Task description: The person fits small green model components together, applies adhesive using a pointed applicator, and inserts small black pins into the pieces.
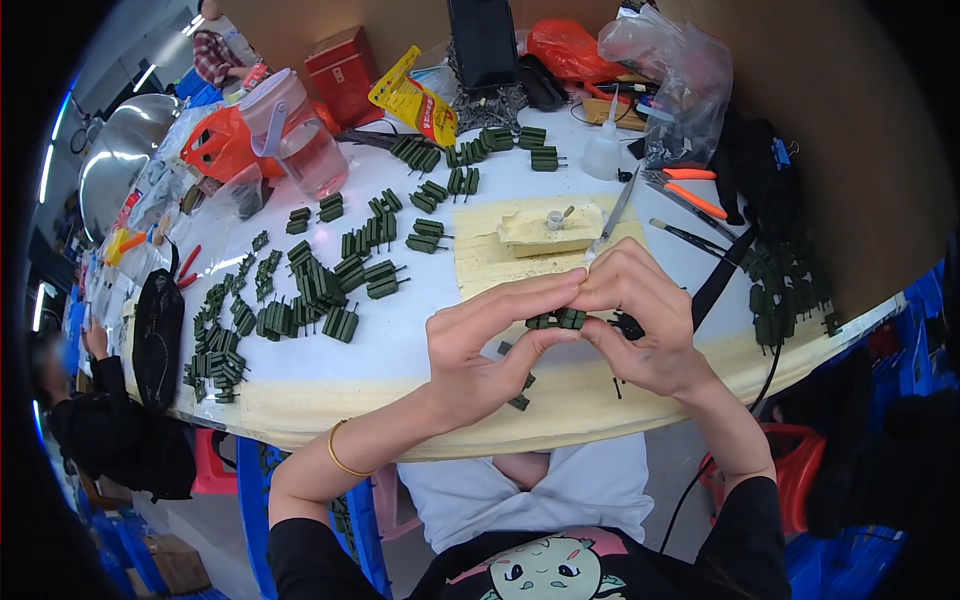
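Head view: green part (557, 319) pinched between thumb and fingers of left grip (462, 348) and right grip (658, 312), both equally near; visible long axis roughly side to side; over table (385, 345), nearer than tray (550, 236).

Red lettering (434, 112) marks a yellow packet (413, 97) at the back of the table (390, 355), too small and blurred to make out; no word, brand, number or sign elsewhere on view can be read.
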`<move>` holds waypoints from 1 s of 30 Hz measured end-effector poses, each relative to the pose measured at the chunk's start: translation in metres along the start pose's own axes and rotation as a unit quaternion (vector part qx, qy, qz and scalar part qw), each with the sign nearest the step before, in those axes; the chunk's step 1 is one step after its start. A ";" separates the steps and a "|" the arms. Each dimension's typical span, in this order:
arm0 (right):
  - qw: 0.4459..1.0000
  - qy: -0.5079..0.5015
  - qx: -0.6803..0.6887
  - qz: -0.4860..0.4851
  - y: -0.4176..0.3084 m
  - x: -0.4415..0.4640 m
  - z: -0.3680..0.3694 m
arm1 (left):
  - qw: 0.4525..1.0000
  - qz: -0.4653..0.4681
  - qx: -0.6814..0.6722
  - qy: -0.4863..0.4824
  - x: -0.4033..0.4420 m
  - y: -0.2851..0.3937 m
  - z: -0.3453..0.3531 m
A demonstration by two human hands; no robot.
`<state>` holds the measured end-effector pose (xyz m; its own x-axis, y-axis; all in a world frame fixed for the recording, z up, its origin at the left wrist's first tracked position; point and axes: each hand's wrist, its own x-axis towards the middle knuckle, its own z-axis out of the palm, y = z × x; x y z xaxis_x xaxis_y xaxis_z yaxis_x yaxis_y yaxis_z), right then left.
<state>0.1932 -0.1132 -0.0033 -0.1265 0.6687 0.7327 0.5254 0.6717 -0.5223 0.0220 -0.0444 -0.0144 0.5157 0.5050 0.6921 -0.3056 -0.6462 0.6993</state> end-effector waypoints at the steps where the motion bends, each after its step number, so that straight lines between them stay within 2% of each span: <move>1: 1.000 0.007 -0.010 -0.003 0.000 0.000 0.000 | 1.000 -0.001 -0.002 -0.004 0.002 0.000 0.000; 14: 0.995 0.062 -0.074 0.014 0.003 0.009 -0.004 | 0.998 -0.008 0.066 -0.006 0.013 -0.006 -0.013; 30: 0.997 0.056 -0.052 0.007 0.006 0.007 -0.001 | 0.999 0.012 0.040 0.025 0.015 -0.005 -0.012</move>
<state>0.1962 -0.1048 -0.0013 -0.0261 0.6339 0.7730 0.6116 0.6218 -0.4892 0.0220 -0.0265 -0.0054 0.4680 0.5154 0.7178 -0.2520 -0.7007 0.6674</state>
